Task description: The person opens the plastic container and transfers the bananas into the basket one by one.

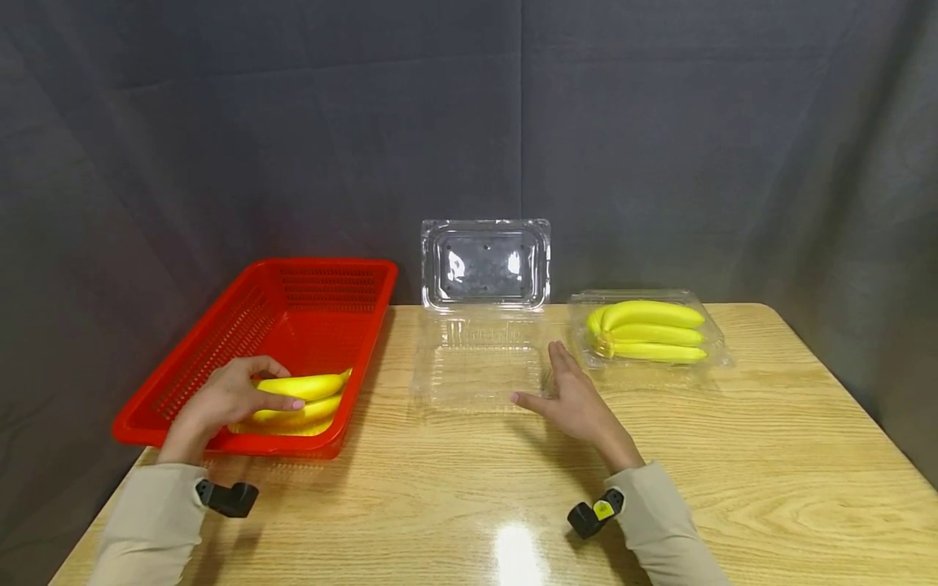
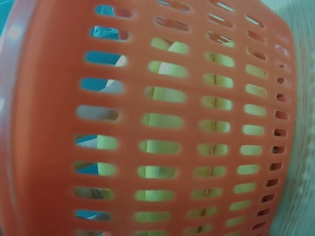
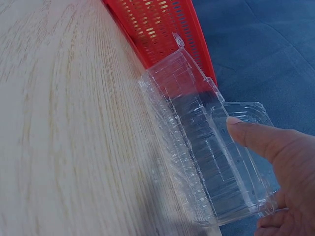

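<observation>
In the head view, my left hand (image 1: pixel 233 395) reaches into a red plastic basket (image 1: pixel 322 325) and grips a bunch of yellow bananas (image 1: pixel 311 387), thumb on the near side and fingers over the far side. The left wrist view shows only the basket's slotted wall (image 2: pixel 133 132), with yellow behind it. My right hand (image 1: pixel 575 399) is at the right side of a clear plastic clamshell box (image 1: pixel 484 370), thumb and fingers spread. The box's lid (image 1: pixel 487 264) stands raised at the back. In the right wrist view, the thumb (image 3: pixel 256 137) lies near the box's rim.
A second clear clamshell box (image 1: pixel 714 338), with a bunch of bananas (image 1: pixel 652 330) inside, sits at the right rear of the wooden table (image 1: pixel 440 505). Behind everything hangs a dark grey cloth (image 1: pixel 623 146).
</observation>
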`<state>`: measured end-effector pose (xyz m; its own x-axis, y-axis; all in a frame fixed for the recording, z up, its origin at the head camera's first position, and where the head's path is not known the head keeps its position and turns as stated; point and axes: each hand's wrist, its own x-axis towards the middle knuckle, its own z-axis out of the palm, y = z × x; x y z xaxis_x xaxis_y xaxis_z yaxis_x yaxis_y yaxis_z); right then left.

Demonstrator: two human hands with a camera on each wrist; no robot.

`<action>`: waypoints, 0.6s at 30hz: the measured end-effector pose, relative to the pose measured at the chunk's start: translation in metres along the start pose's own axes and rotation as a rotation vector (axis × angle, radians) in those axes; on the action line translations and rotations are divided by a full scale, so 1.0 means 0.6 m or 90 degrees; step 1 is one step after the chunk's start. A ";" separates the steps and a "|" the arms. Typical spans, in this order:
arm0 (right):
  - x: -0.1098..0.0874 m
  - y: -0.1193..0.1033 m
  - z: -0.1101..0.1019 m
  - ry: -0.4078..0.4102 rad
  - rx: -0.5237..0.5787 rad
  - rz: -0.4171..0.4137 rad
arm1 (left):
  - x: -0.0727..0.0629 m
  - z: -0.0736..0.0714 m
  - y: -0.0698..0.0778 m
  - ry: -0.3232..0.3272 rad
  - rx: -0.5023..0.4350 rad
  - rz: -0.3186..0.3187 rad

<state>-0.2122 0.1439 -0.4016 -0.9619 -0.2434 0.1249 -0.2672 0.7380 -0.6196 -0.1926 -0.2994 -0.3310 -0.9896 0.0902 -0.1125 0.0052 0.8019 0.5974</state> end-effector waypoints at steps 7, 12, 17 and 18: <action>-0.002 0.000 0.001 0.001 0.005 -0.002 | 0.000 -0.004 0.000 -0.017 0.008 0.002; -0.003 -0.001 -0.001 0.001 0.009 0.001 | 0.002 -0.002 0.000 -0.015 0.003 0.004; -0.003 -0.001 -0.002 0.004 0.010 0.000 | 0.001 -0.006 0.003 -0.016 0.005 0.013; -0.003 -0.002 -0.003 0.004 0.011 -0.001 | 0.001 -0.007 0.004 -0.017 0.006 0.013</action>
<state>-0.2105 0.1446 -0.3998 -0.9617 -0.2407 0.1311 -0.2681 0.7270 -0.6322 -0.1938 -0.2999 -0.3266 -0.9851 0.1221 -0.1207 0.0273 0.8054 0.5920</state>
